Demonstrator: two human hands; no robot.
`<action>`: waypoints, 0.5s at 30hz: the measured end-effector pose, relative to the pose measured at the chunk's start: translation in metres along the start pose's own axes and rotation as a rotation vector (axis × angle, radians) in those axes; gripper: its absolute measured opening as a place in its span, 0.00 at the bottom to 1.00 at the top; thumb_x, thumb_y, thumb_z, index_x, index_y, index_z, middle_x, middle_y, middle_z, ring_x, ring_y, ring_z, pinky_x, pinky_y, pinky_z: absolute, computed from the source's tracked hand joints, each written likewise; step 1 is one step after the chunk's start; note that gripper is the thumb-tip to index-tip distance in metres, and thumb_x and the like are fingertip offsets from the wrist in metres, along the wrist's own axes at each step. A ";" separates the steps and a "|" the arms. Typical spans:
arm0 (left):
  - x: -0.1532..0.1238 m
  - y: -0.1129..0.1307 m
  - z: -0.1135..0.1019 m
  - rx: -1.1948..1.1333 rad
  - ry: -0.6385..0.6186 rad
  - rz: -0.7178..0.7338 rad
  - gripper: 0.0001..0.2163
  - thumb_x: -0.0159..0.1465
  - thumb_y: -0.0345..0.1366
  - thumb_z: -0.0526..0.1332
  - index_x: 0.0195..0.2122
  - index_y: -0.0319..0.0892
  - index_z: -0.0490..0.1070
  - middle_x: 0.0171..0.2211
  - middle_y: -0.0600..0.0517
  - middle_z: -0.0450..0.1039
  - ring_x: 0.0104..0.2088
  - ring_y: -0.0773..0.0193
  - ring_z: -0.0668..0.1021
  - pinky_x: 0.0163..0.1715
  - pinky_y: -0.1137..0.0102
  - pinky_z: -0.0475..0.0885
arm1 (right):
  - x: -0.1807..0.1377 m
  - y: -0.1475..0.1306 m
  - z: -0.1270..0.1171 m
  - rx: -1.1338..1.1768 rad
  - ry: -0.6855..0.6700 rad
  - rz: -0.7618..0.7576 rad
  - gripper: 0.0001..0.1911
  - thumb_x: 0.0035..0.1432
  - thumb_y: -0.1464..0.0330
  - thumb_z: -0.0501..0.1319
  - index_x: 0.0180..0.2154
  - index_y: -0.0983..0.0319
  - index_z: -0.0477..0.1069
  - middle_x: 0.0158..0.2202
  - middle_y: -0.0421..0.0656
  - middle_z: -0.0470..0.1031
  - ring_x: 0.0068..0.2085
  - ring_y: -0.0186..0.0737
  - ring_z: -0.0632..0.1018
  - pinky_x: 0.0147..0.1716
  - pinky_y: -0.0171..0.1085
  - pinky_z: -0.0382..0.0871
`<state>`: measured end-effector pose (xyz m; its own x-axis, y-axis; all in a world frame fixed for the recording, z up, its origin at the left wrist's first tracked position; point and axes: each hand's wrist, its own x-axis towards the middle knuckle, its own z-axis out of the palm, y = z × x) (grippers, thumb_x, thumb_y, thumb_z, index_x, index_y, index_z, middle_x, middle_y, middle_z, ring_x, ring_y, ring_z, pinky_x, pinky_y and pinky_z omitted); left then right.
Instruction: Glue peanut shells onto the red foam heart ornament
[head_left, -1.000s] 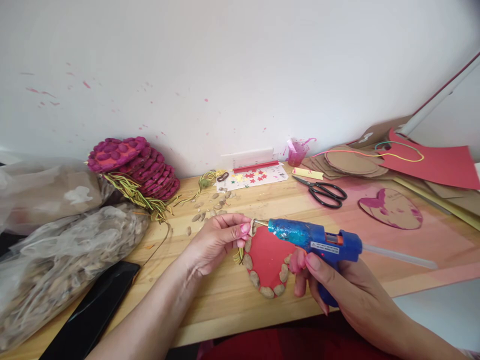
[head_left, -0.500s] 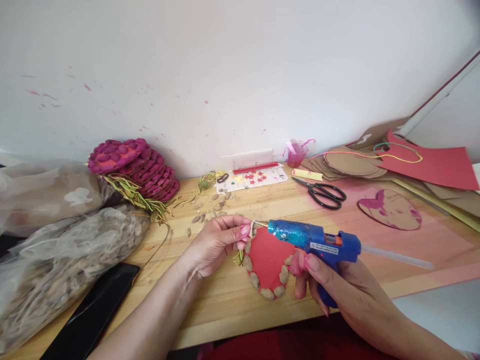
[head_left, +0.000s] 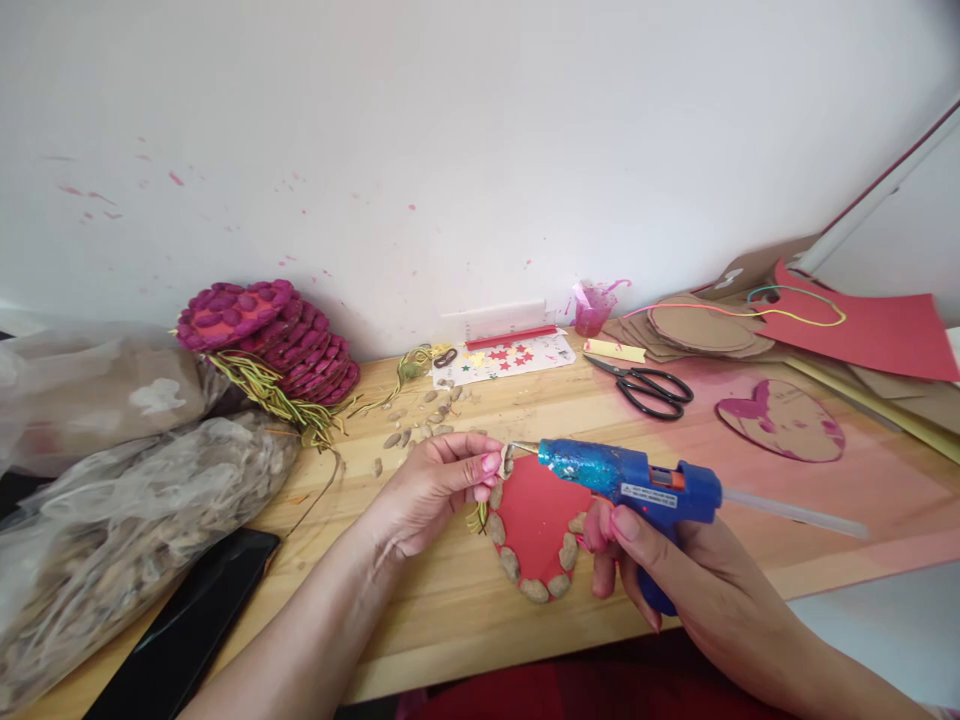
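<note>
— Holding the glue gun (head_left: pixel 637 485) in my right hand (head_left: pixel 675 575), fingers wrapped round the grip, forefinger up by the trigger. Its nozzle touches a small shell (head_left: pixel 508 460) that my left hand (head_left: pixel 435 485) pinches between thumb and fingertips, just over the top edge of the red heart (head_left: pixel 536 515).

— How does that shell feel to you?

— Light and hard, I'd judge, and a bit brittle (it looks like a dry seed husk). I take it by its edges so the face meant for the glue stays bare and my fingers keep off the hot tip.

— And the heart?

— Thin card, stiff enough to lie flat on the table (head_left: pixel 450 600) near my edge. Shells already line its left side and its lower point; the top right edge is bare. It would slide easily, I think, so a finger at the rim should steady it.

— The gun?

— Plastic, not heavy, but the nozzle is hot; only the handle is safe. A glue stick (head_left: pixel 795 512) pokes out behind.

— What lies beyond?

— Loose shells (head_left: pixel 420 420) scattered past my left hand, then scissors (head_left: pixel 649 385) to the right, a star sheet (head_left: pixel 510 357), and a purple stack (head_left: pixel 277 335) by the wall. Bags (head_left: pixel 127 500) sit far left.
</note>
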<state>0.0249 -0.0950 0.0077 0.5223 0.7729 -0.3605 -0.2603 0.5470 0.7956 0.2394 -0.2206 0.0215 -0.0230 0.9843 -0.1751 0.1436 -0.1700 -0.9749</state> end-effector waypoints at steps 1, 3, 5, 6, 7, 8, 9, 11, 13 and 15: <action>0.000 0.000 0.000 0.000 0.002 0.001 0.15 0.44 0.34 0.80 0.31 0.36 0.80 0.23 0.51 0.76 0.22 0.73 0.75 0.22 0.81 0.71 | 0.000 -0.001 0.000 0.006 0.002 -0.003 0.24 0.65 0.49 0.54 0.28 0.59 0.74 0.25 0.41 0.78 0.21 0.33 0.70 0.20 0.35 0.64; 0.000 0.000 0.000 0.002 0.002 0.003 0.15 0.44 0.34 0.80 0.31 0.35 0.80 0.23 0.51 0.76 0.22 0.73 0.75 0.22 0.81 0.71 | 0.001 -0.002 0.000 0.018 0.001 -0.003 0.24 0.64 0.48 0.55 0.28 0.59 0.74 0.25 0.41 0.77 0.21 0.34 0.70 0.20 0.35 0.65; 0.000 0.000 -0.001 0.002 -0.001 0.005 0.16 0.44 0.34 0.80 0.31 0.35 0.80 0.23 0.51 0.76 0.22 0.73 0.75 0.22 0.80 0.71 | 0.001 -0.003 -0.001 0.019 0.001 -0.001 0.24 0.64 0.48 0.55 0.27 0.59 0.73 0.25 0.41 0.77 0.21 0.34 0.71 0.20 0.35 0.65; 0.000 0.000 -0.001 0.002 -0.002 0.007 0.16 0.44 0.34 0.80 0.31 0.35 0.80 0.24 0.51 0.76 0.22 0.73 0.75 0.23 0.80 0.71 | 0.001 -0.002 -0.001 0.013 0.001 -0.001 0.24 0.65 0.49 0.55 0.27 0.59 0.73 0.25 0.41 0.77 0.21 0.34 0.71 0.20 0.35 0.65; 0.000 0.000 -0.001 0.002 -0.002 0.008 0.16 0.44 0.34 0.80 0.31 0.35 0.80 0.24 0.51 0.76 0.23 0.73 0.75 0.23 0.80 0.72 | 0.001 -0.002 -0.001 0.004 0.003 -0.002 0.24 0.65 0.49 0.54 0.27 0.59 0.74 0.25 0.41 0.77 0.21 0.34 0.71 0.20 0.35 0.65; 0.000 0.000 -0.001 0.004 -0.002 0.009 0.16 0.44 0.34 0.80 0.31 0.34 0.80 0.24 0.51 0.76 0.23 0.73 0.75 0.23 0.80 0.72 | 0.001 -0.002 -0.002 -0.004 0.004 -0.006 0.24 0.66 0.49 0.54 0.27 0.59 0.74 0.25 0.41 0.77 0.21 0.34 0.71 0.20 0.35 0.65; 0.000 0.000 -0.001 0.005 -0.003 0.010 0.16 0.44 0.34 0.80 0.31 0.34 0.80 0.24 0.51 0.76 0.22 0.73 0.75 0.23 0.80 0.72 | 0.001 -0.002 -0.002 -0.010 0.004 -0.011 0.24 0.66 0.50 0.54 0.27 0.59 0.74 0.25 0.41 0.77 0.21 0.34 0.71 0.20 0.35 0.65; 0.000 0.000 -0.001 0.007 -0.005 0.011 0.16 0.44 0.34 0.80 0.31 0.34 0.80 0.24 0.51 0.76 0.22 0.73 0.75 0.23 0.80 0.72 | 0.001 -0.001 -0.002 -0.022 0.003 -0.015 0.24 0.66 0.50 0.54 0.27 0.59 0.74 0.25 0.41 0.78 0.21 0.34 0.71 0.20 0.35 0.65; 0.000 0.001 -0.001 0.004 -0.010 0.010 0.15 0.44 0.34 0.80 0.31 0.34 0.80 0.24 0.51 0.76 0.22 0.73 0.75 0.23 0.80 0.72 | 0.001 0.000 -0.003 -0.030 -0.004 -0.017 0.24 0.66 0.50 0.54 0.28 0.59 0.74 0.25 0.41 0.78 0.21 0.33 0.70 0.20 0.35 0.64; 0.000 0.001 0.000 -0.002 -0.008 0.008 0.15 0.44 0.34 0.80 0.31 0.35 0.80 0.24 0.51 0.76 0.22 0.73 0.75 0.23 0.80 0.72 | 0.001 0.000 -0.003 -0.032 -0.011 -0.016 0.24 0.67 0.51 0.54 0.29 0.59 0.75 0.26 0.41 0.78 0.21 0.34 0.71 0.21 0.35 0.64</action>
<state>0.0244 -0.0948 0.0084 0.5270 0.7745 -0.3500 -0.2657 0.5413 0.7977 0.2424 -0.2197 0.0221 -0.0363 0.9862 -0.1616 0.1745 -0.1530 -0.9727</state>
